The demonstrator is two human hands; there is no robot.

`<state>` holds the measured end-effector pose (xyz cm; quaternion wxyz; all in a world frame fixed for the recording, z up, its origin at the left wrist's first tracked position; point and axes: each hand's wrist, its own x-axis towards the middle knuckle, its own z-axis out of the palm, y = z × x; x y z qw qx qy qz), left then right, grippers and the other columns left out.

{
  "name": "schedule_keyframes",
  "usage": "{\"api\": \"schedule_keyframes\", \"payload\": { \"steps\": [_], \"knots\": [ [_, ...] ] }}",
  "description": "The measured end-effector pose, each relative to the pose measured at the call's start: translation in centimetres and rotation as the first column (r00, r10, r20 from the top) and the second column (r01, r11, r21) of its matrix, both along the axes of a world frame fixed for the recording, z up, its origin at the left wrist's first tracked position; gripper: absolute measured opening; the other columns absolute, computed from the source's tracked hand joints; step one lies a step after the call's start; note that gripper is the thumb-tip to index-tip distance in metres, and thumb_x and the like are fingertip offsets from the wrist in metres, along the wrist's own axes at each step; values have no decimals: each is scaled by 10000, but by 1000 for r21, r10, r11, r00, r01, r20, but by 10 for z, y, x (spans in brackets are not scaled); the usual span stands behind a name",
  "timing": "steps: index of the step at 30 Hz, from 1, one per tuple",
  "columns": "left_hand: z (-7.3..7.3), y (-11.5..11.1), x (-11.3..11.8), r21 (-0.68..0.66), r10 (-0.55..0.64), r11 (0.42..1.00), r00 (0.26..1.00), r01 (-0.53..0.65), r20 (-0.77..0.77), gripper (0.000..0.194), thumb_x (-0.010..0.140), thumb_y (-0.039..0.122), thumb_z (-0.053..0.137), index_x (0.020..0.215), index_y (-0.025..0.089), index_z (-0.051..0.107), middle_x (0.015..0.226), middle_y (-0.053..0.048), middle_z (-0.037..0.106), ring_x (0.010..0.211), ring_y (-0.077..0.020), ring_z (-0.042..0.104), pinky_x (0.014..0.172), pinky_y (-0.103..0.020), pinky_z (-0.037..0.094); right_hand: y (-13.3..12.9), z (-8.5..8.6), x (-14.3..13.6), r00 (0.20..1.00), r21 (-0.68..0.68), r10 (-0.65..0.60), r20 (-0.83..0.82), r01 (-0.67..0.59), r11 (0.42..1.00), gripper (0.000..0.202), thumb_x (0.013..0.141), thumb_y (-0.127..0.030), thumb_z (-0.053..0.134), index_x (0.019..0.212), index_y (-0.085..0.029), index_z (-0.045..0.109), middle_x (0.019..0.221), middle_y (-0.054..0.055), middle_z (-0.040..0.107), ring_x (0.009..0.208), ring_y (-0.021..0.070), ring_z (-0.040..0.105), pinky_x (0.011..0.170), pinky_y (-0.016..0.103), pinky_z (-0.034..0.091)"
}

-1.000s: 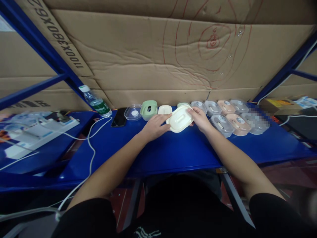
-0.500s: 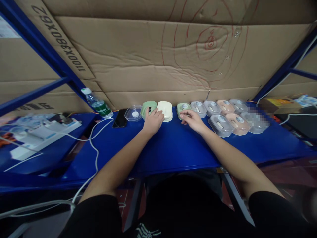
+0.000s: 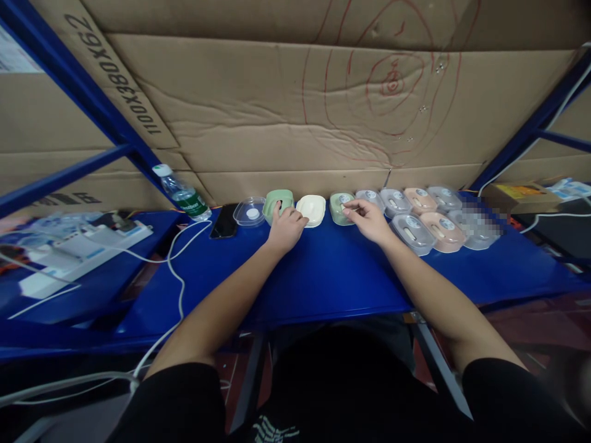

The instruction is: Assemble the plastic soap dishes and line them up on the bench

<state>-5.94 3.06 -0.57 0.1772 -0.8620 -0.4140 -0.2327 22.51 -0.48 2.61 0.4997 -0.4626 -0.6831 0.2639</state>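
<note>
My left hand [image 3: 287,230] is open, palm down, its fingers apart. Its index finger reaches over the front rim of an open green box [image 3: 279,198] with a dark slot inside, and other fingers touch the left edge of a cream, rounded-square box-like piece [image 3: 313,210]. My right hand [image 3: 368,219] is beside a green box with a clear lid [image 3: 339,215], thumb and index finger drawn together at its right side. Whether they pinch something small, I cannot make out. Left of the open green box lies a loose clear lid [image 3: 250,212] with a white round patch.
Several grey and peach lidded boxes [image 3: 444,231] stand in rows at the right of the blue table [image 3: 323,283]. To the left are a phone [image 3: 224,222], a water bottle [image 3: 184,195], white cables and a power strip [image 3: 87,255]. A cardboard wall [image 3: 258,98] closes the back.
The cream piece has shifted slightly right and looks flatter. My left hand has moved a little right, its fingers less spread. My right hand has moved slightly right and up, fingers closer together.
</note>
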Motion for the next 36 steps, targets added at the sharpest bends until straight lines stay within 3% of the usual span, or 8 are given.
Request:
{"api": "schedule_keyframes", "payload": {
  "steps": [13,25,36],
  "knots": [
    [-3,1,-4,29,-27,999,997,26,65,315,1019,178,538,1052,315,820,1019,-80,782,1132,-306,645,1240,-716,259,-3,-2,-3,997,13,-15,71,14,1000,378,900,-546,729,1093,-224,771,1010,80,801,725,211,691,735,409,589],
    [-4,1,-4,-24,-19,1000,997,21,71,318,1038,217,512,1118,295,809,1150,-91,812,1320,-361,626,1230,-765,229,-9,3,-5,997,-5,22,79,-21,1000,344,905,-511,731,1083,-220,767,999,76,803,721,207,690,731,395,570],
    [-1,0,-5,-66,-1,998,997,6,72,254,1014,236,551,1050,268,800,1163,-105,806,1344,-388,603,1233,-772,206,-9,4,-5,996,16,1,93,-2,1000,336,896,-501,726,1066,-214,770,996,75,806,725,206,676,731,390,559]
  ]
}}
